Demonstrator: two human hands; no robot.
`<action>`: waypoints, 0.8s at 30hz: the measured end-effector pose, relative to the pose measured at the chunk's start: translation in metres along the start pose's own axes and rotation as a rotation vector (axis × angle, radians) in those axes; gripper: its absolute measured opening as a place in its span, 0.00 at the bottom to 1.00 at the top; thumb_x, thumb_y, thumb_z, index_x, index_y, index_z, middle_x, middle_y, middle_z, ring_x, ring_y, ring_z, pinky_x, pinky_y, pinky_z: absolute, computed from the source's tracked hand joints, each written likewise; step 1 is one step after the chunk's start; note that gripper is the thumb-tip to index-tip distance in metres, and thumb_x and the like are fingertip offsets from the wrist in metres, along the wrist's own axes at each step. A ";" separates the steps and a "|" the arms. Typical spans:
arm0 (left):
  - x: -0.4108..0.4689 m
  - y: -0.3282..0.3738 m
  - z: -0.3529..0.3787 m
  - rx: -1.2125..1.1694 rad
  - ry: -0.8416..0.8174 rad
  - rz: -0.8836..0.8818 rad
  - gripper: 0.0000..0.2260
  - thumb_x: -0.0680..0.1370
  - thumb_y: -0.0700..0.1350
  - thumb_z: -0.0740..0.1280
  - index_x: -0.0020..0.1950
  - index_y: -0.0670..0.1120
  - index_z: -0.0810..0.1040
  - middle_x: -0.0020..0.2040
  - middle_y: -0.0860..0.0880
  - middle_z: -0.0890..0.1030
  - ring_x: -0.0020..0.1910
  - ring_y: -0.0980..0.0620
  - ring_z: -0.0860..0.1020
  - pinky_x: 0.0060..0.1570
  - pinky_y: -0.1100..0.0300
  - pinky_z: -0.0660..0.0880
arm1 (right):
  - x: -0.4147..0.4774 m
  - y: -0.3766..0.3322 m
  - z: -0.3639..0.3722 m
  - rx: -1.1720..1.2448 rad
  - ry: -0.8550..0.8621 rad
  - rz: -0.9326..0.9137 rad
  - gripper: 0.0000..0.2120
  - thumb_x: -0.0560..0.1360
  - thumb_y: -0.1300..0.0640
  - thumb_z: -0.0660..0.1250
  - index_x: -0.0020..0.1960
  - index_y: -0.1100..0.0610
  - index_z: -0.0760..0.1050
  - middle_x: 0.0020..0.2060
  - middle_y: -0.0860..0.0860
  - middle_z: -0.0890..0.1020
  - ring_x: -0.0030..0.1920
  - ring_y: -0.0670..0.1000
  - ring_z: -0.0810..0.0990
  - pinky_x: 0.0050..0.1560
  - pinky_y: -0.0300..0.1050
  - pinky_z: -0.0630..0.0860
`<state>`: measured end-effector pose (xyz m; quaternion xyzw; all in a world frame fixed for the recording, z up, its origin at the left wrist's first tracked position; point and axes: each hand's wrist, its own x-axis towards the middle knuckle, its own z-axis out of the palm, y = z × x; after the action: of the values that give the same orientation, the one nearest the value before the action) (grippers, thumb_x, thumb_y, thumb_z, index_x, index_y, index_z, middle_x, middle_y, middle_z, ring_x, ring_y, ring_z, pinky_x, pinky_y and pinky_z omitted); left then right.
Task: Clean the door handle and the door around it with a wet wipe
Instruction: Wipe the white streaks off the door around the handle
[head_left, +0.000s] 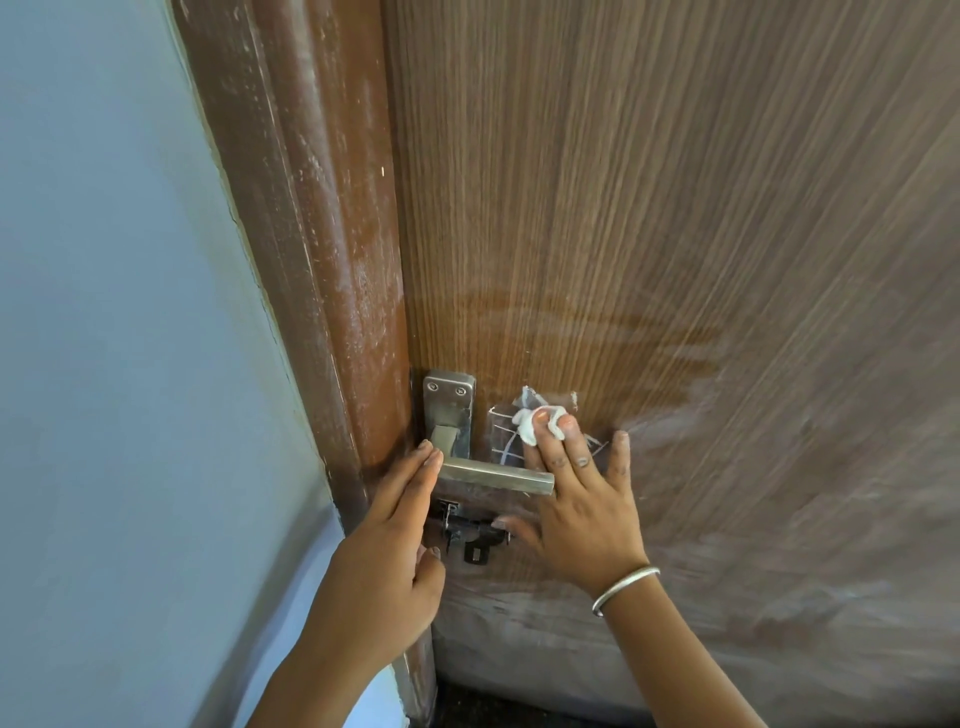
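Centre of frame: pressing the crumpled wet wipe (532, 426) against the door (675, 208) with the right hand (576, 509), fingers straight and spread, just above the door handle (498, 477). Touching the handle's inner end with the left hand (384, 525), fingers straight and together, holding nothing.

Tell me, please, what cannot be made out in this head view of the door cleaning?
- Head view: most of the wet wipe lies under fingers of the right hand.
- Head view: the torn patch on the door is partly covered by wipe and hand; unreadable.
- Head view: the latch below the handle is partly behind the left hand and right thumb; bolted or not, cannot tell.
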<state>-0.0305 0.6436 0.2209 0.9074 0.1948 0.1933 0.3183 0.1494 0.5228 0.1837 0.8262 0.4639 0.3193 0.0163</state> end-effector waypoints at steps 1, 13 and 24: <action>0.000 0.000 0.000 0.000 -0.004 0.002 0.41 0.72 0.37 0.67 0.70 0.66 0.46 0.72 0.71 0.49 0.34 0.61 0.76 0.33 0.64 0.77 | -0.001 0.002 0.002 -0.012 0.016 0.003 0.38 0.72 0.32 0.53 0.71 0.57 0.60 0.72 0.52 0.60 0.74 0.53 0.53 0.69 0.67 0.41; -0.002 0.002 0.001 0.007 -0.005 0.009 0.39 0.72 0.38 0.66 0.72 0.63 0.47 0.72 0.70 0.47 0.42 0.66 0.74 0.33 0.73 0.73 | 0.018 0.003 0.005 -0.088 0.241 -0.011 0.35 0.74 0.35 0.53 0.70 0.59 0.63 0.70 0.54 0.62 0.72 0.57 0.53 0.69 0.65 0.39; -0.002 0.001 0.000 0.010 -0.010 -0.014 0.39 0.73 0.38 0.65 0.72 0.63 0.47 0.72 0.71 0.47 0.38 0.63 0.75 0.33 0.69 0.74 | 0.012 -0.015 0.016 -0.118 0.243 -0.153 0.35 0.74 0.37 0.59 0.74 0.55 0.58 0.74 0.50 0.59 0.74 0.51 0.55 0.70 0.62 0.44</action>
<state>-0.0321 0.6420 0.2211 0.9086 0.2003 0.1854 0.3160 0.1513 0.5452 0.1720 0.7411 0.5047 0.4415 0.0328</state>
